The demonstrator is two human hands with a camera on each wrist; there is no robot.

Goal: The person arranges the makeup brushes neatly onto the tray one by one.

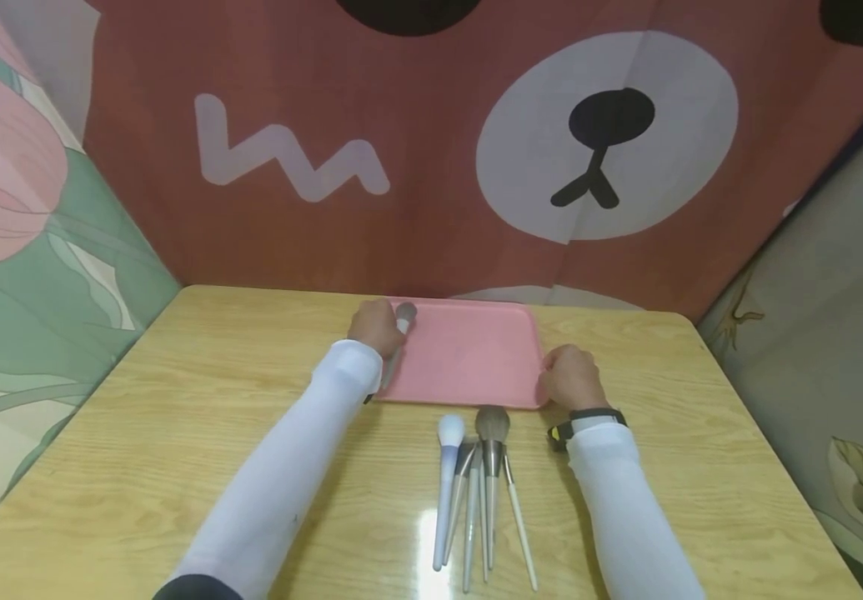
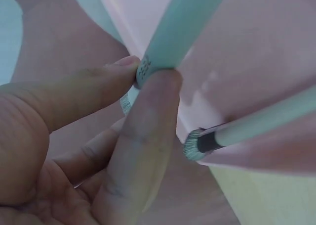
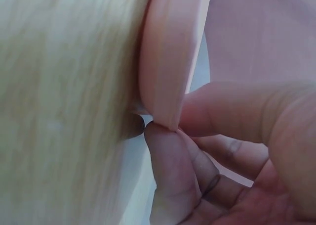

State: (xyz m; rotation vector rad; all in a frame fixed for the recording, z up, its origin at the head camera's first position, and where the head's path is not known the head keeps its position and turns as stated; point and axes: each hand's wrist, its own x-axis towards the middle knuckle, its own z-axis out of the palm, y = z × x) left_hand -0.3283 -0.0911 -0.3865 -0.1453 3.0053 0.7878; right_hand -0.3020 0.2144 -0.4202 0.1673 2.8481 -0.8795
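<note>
In the head view, my left hand [image 1: 377,327] is at the left end of a pink tray [image 1: 469,350]. Its thumb and a finger pinch the pale green handle of a makeup brush [image 2: 185,29], close to some printed lettering. The brush's grey bristle head [image 1: 405,312] shows beside the knuckles. A second makeup brush [image 2: 266,118], with a short bristle tip and dark collar, lies over the tray's edge in the left wrist view. My right hand [image 1: 573,377] pinches the tray's right rim [image 3: 173,57] near the front corner, thumb on the inner side and a fingertip beneath.
Several makeup brushes [image 1: 474,500] lie in a loose bunch on the wooden table [image 1: 198,433], in front of the tray, bristles pointing away from me. A brown cloth backdrop [image 1: 416,233] hangs behind the table, with patterned cloth [image 1: 33,317] at the left side.
</note>
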